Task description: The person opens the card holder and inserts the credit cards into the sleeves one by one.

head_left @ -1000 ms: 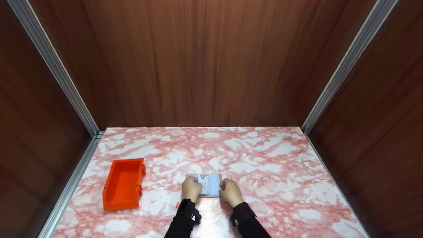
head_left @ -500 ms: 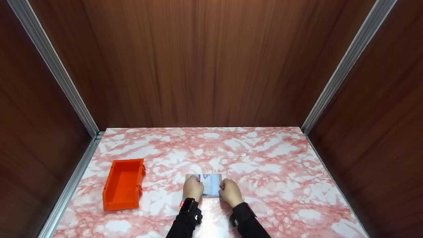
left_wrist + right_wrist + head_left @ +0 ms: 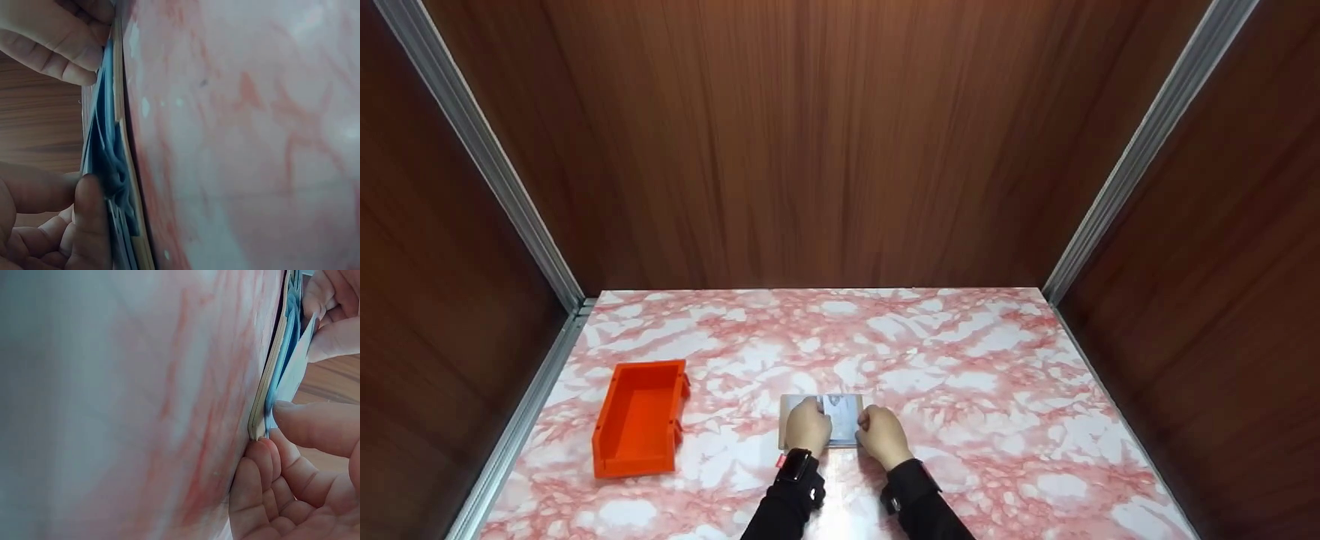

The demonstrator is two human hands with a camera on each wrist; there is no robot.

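Observation:
A small tan-edged booklet [image 3: 842, 409] with pale blue pages lies open on the marbled table. My left hand [image 3: 808, 427] is over its left half and pinches the edge of a leaf between thumb and fingers. Seen in the right wrist view, that pale leaf [image 3: 293, 379] stands tilted up from the pages below. My right hand [image 3: 883, 435] grips the right end of the booklet, thumb on top and fingers at the edge. In the left wrist view, blue folds [image 3: 115, 169] bunch between the tan cover edge [image 3: 134, 194] and the leaves.
An orange open-fronted bin [image 3: 639, 420] stands at the left of the table [image 3: 975, 360]. Brown wood-grain panels [image 3: 810, 150] with metal corner rails enclose the back and sides.
My left hand has moved a little to the right across the booklet, taking the leaf with it and uncovering more of the left side. My right hand has stayed in place.

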